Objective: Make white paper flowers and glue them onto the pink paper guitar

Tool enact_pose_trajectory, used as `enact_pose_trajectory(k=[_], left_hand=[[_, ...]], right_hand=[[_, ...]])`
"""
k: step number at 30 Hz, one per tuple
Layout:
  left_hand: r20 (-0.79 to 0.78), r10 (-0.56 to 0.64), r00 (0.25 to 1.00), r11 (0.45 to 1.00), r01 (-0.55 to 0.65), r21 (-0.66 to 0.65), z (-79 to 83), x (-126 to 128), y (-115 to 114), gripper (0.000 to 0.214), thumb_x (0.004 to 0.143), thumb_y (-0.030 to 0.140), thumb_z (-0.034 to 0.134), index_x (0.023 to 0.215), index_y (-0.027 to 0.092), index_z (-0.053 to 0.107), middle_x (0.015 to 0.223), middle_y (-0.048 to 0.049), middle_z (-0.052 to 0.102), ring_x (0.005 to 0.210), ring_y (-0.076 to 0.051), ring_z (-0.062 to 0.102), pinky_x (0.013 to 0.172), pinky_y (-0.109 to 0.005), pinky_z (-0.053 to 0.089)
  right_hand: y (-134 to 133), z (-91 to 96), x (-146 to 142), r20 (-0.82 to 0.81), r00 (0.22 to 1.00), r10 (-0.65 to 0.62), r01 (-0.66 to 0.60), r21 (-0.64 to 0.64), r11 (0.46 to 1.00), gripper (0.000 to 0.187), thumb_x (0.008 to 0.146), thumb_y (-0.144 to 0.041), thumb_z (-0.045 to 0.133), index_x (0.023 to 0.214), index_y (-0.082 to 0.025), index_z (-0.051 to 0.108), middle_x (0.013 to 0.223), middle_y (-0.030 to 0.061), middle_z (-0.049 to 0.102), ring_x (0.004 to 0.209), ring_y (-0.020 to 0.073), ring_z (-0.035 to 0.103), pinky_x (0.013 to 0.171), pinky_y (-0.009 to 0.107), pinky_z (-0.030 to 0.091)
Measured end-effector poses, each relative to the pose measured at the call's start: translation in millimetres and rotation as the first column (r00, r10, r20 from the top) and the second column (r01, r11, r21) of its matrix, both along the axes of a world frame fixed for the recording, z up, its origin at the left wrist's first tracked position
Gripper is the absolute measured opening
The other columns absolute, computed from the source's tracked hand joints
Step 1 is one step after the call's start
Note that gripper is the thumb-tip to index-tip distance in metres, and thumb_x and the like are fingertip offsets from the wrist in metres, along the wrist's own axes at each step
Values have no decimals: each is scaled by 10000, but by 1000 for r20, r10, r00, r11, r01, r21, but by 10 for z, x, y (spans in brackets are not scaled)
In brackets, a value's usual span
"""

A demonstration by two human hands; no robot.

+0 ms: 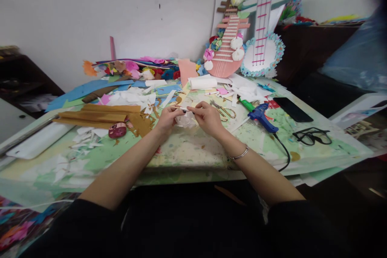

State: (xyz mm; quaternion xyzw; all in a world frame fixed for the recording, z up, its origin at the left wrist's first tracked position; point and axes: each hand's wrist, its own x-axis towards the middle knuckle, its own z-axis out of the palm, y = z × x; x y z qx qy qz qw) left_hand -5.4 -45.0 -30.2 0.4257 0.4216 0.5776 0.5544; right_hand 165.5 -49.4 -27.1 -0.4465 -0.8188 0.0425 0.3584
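Both of my hands meet above the middle of the table, fingers closed in a pinch. Between them is a small piece of thin white paper (186,121), its upper edge stretched like a narrow roll or strip and the rest hanging below. My left hand (167,121) pinches one end; a small dark spot shows by its fingertips. My right hand (208,118) grips the other end. Just beyond the right hand lie gold-handled scissors (227,112). A blue hot glue gun (262,117) lies farther right, its cord trailing toward the front edge.
Brown crepe paper (99,115) and a dark red patterned object (117,130) lie left. White paper scraps (130,98) and a white roll (203,82) are behind my hands. A phone (292,109) and glasses (313,136) lie right. Decorated instrument-shaped cutouts (226,54) lean against the wall.
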Motion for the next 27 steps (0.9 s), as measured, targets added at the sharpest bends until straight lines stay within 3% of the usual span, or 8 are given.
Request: enact_pose_trajectory(k=[6, 19, 27], left_hand=[[24, 4, 1000, 999, -6, 44, -18, 1, 31, 331, 471, 335, 852, 629, 133, 644, 546, 44, 577, 451, -62, 474, 434, -191, 340], [48, -25, 999, 999, 23, 45, 0, -2, 50, 433, 388, 337, 911, 660, 114, 658, 579, 2, 656, 489, -89, 549, 498, -207, 413], [57, -23, 998, 999, 20, 49, -37, -7, 76, 417, 413, 311, 900, 686, 113, 654, 594, 0, 662, 497, -93, 562, 502, -206, 418]], right_hand=[[-26, 15, -17, 10, 1000, -17, 17, 38, 999, 391, 896, -173, 466, 1189, -329, 672, 991, 41, 652, 775, 145, 576, 667, 259, 400], [-43, 12, -18, 93, 993, -70, 63, 79, 995, 400, 908, -189, 446, 1195, -365, 663, 1009, 30, 654, 755, 141, 578, 574, 273, 327], [-29, 2, -12, 80, 995, -56, 51, 62, 997, 406, 904, -184, 431, 1186, -348, 673, 1008, 28, 657, 770, 148, 589, 608, 274, 356]])
